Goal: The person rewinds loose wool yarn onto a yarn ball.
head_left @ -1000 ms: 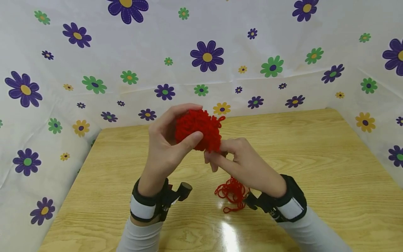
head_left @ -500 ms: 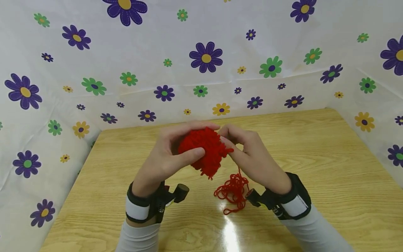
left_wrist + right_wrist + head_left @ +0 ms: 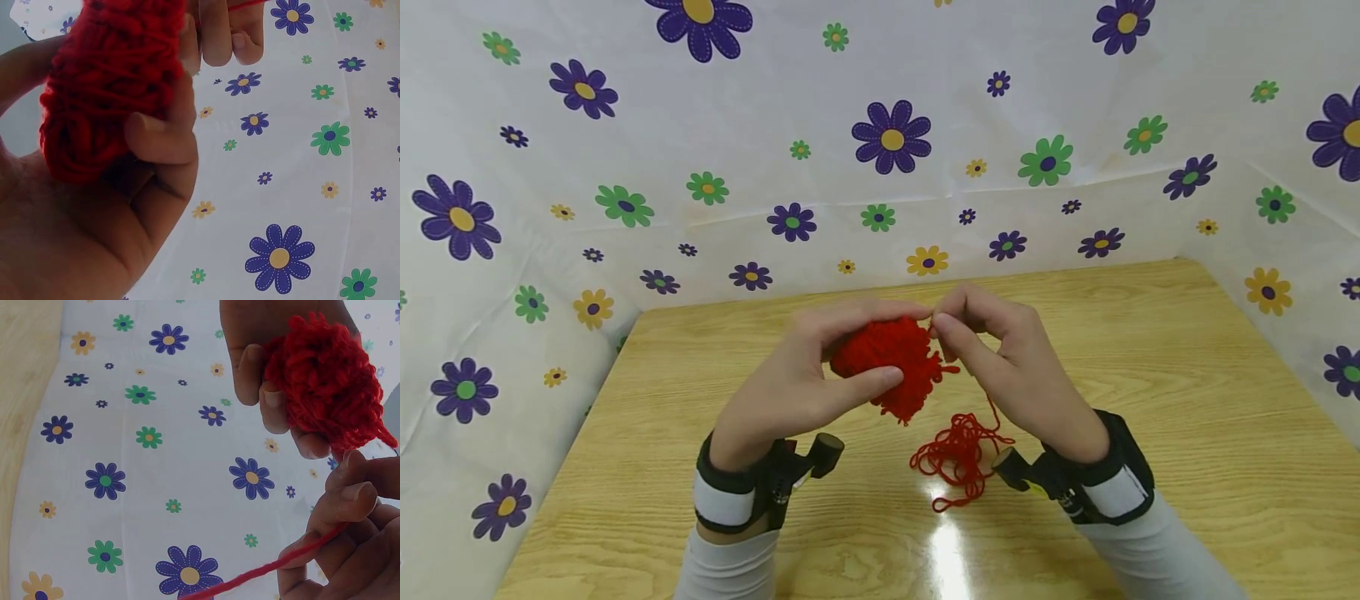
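Note:
A ball of red yarn (image 3: 887,358) is gripped in my left hand (image 3: 797,379), thumb on its near side and fingers curled around the far side. Wound strands cross its surface in the left wrist view, where the ball (image 3: 115,87) sits against the palm. Close by on the right, my right hand (image 3: 1007,358) pinches the yarn strand (image 3: 269,567) between thumb and finger beside the ball. From there the strand runs down to a loose tangle of red yarn (image 3: 958,458) lying on the table below the hands.
The wooden table (image 3: 647,467) stretches out under both hands. A white cloth with printed flowers (image 3: 737,133) hangs behind it and along both sides. Each wrist wears a black strap (image 3: 1112,475) with a small camera mount projecting inward.
The ball has come down in the left hand and turned. My right hand has gone from beneath the ball up to its far right side, drawing the strand with it.

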### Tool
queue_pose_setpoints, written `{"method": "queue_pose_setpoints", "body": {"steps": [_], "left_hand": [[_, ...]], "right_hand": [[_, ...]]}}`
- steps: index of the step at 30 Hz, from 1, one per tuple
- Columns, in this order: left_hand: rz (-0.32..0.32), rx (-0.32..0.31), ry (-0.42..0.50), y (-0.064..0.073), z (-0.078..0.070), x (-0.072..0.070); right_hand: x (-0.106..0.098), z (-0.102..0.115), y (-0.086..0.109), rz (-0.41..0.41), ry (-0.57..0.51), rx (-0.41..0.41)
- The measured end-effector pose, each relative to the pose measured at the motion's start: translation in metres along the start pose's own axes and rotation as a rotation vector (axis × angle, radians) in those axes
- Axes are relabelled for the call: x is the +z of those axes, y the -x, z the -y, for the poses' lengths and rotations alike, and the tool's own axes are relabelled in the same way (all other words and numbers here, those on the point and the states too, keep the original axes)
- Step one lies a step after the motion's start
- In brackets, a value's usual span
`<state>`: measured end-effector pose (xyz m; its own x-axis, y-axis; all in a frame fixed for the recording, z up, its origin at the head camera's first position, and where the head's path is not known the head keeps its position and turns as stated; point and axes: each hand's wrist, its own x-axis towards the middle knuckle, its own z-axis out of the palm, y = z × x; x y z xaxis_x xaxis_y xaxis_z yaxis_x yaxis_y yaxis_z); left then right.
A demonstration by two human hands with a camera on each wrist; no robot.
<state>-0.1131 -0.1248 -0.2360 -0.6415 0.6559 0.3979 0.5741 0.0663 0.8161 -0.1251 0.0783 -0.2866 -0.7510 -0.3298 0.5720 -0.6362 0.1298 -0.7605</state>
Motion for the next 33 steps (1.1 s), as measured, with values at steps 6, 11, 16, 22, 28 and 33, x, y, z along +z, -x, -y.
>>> {"method": "queue_pose_setpoints", "body": {"steps": [6,11,16,22,28,33], "left_hand": [[0.031,-0.025,-0.024,0.0,0.002,0.001],[0.037,-0.011,-0.094,-0.001,0.004,0.003],[0.031,0.035,-0.161,-0.004,0.006,0.004],[0.018,0.036,-0.182,-0.004,0.005,0.005],[0.001,0.064,-0.135,-0.004,0.002,0.005],[-0.024,0.109,-0.063,-0.004,0.001,0.004]], "right_hand": [[-0.002,0.018,-0.001,-0.005,-0.004,-0.014],[-0.002,0.03,-0.002,-0.004,-0.008,-0.007],[-0.003,0.034,-0.003,-0.004,0.001,-0.003],[-0.006,0.026,-0.002,-0.02,-0.021,-0.009],[-0.008,0.004,0.0,-0.036,-0.006,-0.018],[-0.01,0.008,-0.001,-0.05,0.011,-0.008]]}}
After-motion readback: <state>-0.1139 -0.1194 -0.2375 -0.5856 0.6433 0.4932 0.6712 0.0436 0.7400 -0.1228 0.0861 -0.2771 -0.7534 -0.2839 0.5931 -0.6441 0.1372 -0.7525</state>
